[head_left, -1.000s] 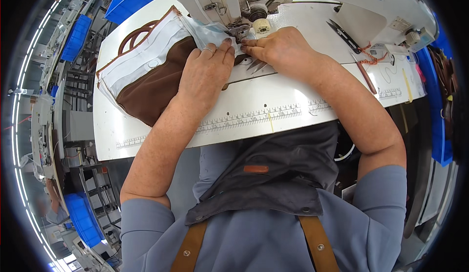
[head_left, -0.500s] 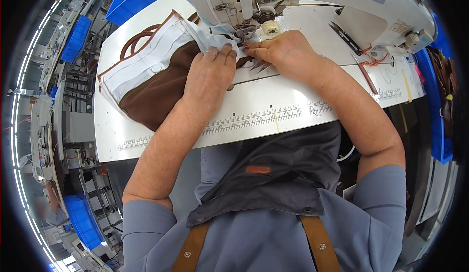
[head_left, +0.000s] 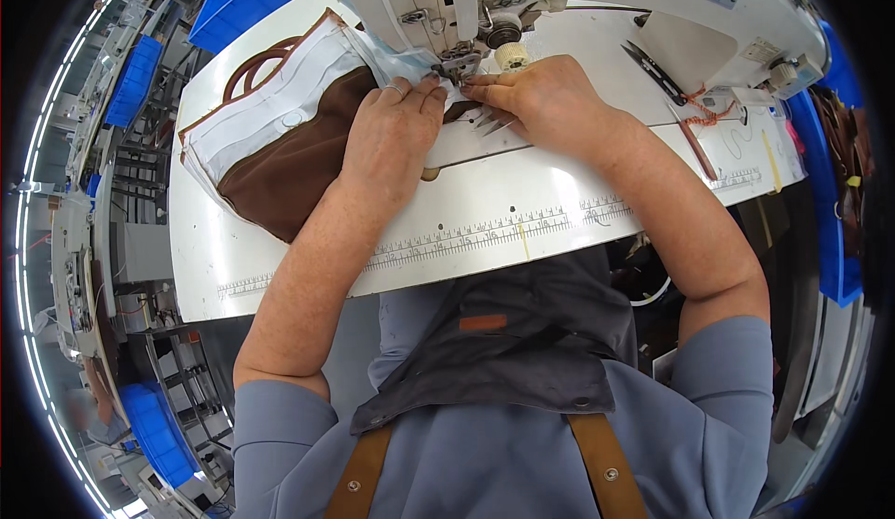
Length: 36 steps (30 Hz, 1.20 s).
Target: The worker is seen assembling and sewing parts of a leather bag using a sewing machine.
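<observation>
A brown bag (head_left: pixel 284 169) with a white lining (head_left: pixel 280 113) and brown handles (head_left: pixel 244 73) lies on the left of the white table. Its lining edge reaches under the presser foot (head_left: pixel 459 64) of a sewing machine. My left hand (head_left: pixel 399 132) rests over the bag with fingers close together, bent onto the cloth just left of the foot; its thumb is hidden. At the foot's right side, my right hand (head_left: pixel 552 99) is closed, thumb and forefinger at the cloth edge. Pointed metal blades of small scissors (head_left: pixel 492 124) stick out below its fingers; their handle is hidden.
The sewing machine's pale body (head_left: pixel 597 1) spans the far side. Black-handled snips (head_left: pixel 657 76) and a brown-handled tool (head_left: pixel 695 146) lie to the right. A printed ruler (head_left: pixel 475 237) follows the front edge. Blue bins (head_left: pixel 250 1) stand around the table.
The view has shifted slightly. My left fingertips are a little closer to the presser foot; my right hand stays beside it, blades still showing underneath.
</observation>
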Each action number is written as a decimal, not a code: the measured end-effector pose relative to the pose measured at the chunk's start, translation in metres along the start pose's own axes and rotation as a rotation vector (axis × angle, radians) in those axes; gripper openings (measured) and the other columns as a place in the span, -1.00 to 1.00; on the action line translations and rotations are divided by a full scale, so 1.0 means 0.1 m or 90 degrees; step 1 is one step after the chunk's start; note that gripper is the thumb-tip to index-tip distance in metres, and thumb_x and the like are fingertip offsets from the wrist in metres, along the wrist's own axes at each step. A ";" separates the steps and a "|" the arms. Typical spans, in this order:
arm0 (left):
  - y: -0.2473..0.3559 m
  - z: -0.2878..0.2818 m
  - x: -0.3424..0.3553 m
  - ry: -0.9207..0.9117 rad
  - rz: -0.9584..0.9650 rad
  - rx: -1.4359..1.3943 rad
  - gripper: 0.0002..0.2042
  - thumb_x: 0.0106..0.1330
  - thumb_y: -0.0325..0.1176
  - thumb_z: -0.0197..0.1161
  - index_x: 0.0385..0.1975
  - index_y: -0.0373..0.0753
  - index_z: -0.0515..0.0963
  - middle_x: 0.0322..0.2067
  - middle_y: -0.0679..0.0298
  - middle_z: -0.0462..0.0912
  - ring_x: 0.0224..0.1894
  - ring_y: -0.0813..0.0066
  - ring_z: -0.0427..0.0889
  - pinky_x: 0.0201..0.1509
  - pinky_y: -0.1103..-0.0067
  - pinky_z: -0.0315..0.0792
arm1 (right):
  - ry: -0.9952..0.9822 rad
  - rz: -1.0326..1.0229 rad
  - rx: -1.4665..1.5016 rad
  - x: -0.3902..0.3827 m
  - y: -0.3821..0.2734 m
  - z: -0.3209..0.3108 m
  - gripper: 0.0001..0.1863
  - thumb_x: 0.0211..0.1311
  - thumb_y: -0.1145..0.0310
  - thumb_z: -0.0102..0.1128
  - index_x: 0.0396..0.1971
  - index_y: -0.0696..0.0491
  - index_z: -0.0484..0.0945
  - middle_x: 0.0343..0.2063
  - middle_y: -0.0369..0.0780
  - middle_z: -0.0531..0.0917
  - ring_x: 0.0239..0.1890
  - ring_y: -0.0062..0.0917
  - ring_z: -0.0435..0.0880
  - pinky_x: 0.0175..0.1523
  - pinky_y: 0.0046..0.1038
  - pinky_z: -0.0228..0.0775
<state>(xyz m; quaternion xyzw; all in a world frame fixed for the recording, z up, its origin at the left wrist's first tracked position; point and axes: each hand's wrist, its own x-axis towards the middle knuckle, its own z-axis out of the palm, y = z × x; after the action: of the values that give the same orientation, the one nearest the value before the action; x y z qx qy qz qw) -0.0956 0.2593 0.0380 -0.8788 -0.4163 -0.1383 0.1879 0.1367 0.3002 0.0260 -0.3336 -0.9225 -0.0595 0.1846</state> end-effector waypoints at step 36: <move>-0.01 -0.04 0.02 0.031 0.018 -0.022 -0.69 0.13 -0.53 0.22 -0.10 -0.29 0.67 -0.06 0.27 0.74 -0.10 0.34 0.61 -0.04 0.44 0.48 | 0.239 0.236 0.492 0.03 0.15 0.01 -0.69 0.43 0.11 0.19 -0.22 0.06 0.73 -0.41 -0.24 0.72 -0.45 -0.50 0.60 -0.20 -0.40 0.48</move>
<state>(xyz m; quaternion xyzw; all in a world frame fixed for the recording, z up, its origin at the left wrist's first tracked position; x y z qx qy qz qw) -0.0956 0.2597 0.0431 -0.8840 -0.3971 -0.1640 0.1846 0.1436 0.3139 0.0259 -0.3827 -0.7526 0.2632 0.4668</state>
